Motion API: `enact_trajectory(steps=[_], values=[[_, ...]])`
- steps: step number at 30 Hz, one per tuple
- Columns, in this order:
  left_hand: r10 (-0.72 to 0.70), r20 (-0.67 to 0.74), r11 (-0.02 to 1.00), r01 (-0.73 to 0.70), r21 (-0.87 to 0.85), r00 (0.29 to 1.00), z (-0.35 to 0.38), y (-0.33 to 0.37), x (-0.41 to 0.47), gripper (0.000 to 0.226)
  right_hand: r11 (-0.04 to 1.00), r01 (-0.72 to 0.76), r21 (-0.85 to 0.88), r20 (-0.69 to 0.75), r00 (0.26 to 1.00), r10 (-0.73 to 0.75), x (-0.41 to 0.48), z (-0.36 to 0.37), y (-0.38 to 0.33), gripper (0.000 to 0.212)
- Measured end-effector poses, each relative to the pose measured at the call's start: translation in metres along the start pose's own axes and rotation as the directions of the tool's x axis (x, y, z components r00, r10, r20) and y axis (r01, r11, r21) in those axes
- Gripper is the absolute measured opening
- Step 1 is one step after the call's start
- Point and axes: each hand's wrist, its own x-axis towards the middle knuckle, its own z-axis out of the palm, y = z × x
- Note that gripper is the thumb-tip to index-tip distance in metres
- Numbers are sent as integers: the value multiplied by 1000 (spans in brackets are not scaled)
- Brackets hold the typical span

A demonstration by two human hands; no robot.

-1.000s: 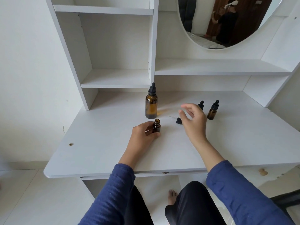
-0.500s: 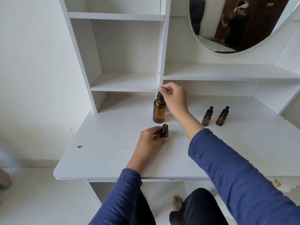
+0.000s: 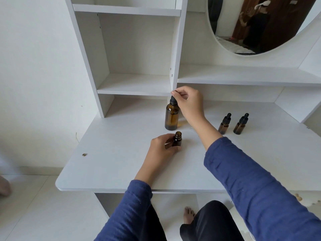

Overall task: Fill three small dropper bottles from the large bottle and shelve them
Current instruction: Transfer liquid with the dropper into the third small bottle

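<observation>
A large amber bottle (image 3: 171, 117) with a black dropper cap stands on the white desk (image 3: 121, 162), near its back. My right hand (image 3: 189, 101) pinches the rubber bulb at the top of that cap. In front of it stands a small amber bottle (image 3: 177, 139) with no cap, upright, and my left hand (image 3: 162, 146) holds it from the left. Two more small capped dropper bottles (image 3: 224, 124) (image 3: 241, 124) stand side by side to the right. My right forearm hides the loose small cap.
White shelves rise behind the desk: a cubby shelf (image 3: 135, 84) at back left and a long shelf (image 3: 243, 75) under a round mirror (image 3: 260, 23). A small screw (image 3: 84, 154) lies near the desk's left edge. My knees and a bare foot show below.
My right hand went from hovering near the loose cap to the top of the large bottle and now pinches its dropper bulb. The left hand kept hold of the open small bottle.
</observation>
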Motion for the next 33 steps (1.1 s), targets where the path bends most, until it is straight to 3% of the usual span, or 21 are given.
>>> enact_trajectory(steps=[11,23,33], values=[[-10,9,1000,10,1,1000,0,0,0,28,1000,-9,10,-3,1000,9,2,0,-9,11],[-1,8,1000,1,-17,1000,-1,0,-1,27,953,273,127,-231,943,-240,17,-32,-58,13],[15,-1,1000,-15,-21,1000,1,-3,0,27,964,225,144,-183,963,-197,-22,-40,-44,9]])
